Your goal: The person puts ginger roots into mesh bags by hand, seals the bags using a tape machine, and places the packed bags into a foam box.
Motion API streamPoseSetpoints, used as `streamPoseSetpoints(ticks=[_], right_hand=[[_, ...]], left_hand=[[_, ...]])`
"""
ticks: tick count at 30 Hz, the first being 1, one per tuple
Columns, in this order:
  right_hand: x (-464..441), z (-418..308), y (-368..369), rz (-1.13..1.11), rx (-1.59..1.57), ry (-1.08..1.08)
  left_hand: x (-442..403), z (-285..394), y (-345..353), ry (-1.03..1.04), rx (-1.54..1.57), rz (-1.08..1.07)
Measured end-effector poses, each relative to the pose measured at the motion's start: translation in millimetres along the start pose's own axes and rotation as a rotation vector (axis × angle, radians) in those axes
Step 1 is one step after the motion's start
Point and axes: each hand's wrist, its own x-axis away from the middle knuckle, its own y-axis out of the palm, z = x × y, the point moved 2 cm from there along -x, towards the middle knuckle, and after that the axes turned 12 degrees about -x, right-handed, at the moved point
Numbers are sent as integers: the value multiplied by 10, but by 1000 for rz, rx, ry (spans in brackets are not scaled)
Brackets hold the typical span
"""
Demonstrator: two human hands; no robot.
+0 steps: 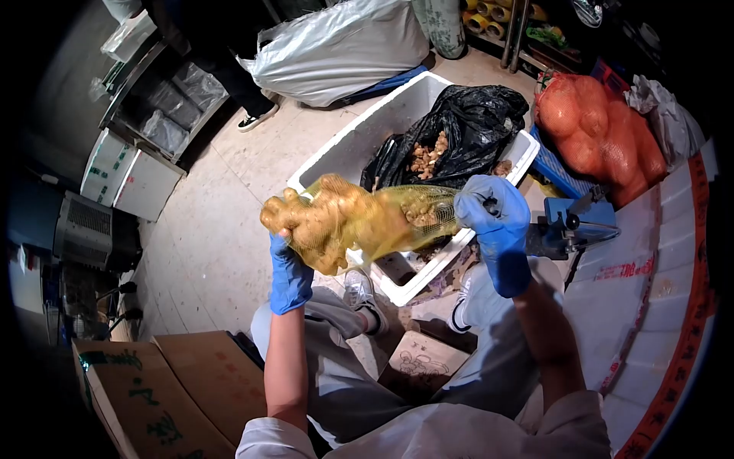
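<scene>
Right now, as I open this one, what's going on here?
Someone in blue gloves is holding up a yellow mesh bag with knobbly, ginger-like lumps. The left grip is on the bulging end, and the right grip is closed around the narrower end. Beyond it, a white foam box on the floor holds a black plastic bag, with smaller brown pieces showing in its opening.

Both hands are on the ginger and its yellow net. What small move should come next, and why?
I'd probably gather the yellow net closer to the ginger with the right hand, while the left hand supports the load. The ginger bulges at the left hand, and the mesh runs from it to the right hand, so that stretch seems the part to take up.
</scene>
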Motion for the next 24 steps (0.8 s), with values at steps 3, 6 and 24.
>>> streamPoseSetpoints(ticks=[3, 6, 24], right_hand=[[-42, -1, 27, 9, -86, 110], [-39, 155, 8, 6, -243, 223], [-104, 303, 121, -281, 277, -44]], left_hand=[[-48, 14, 44, 10, 6, 51], [-98, 7, -9, 53, -40, 74], [5, 33, 189, 45, -525, -70]])
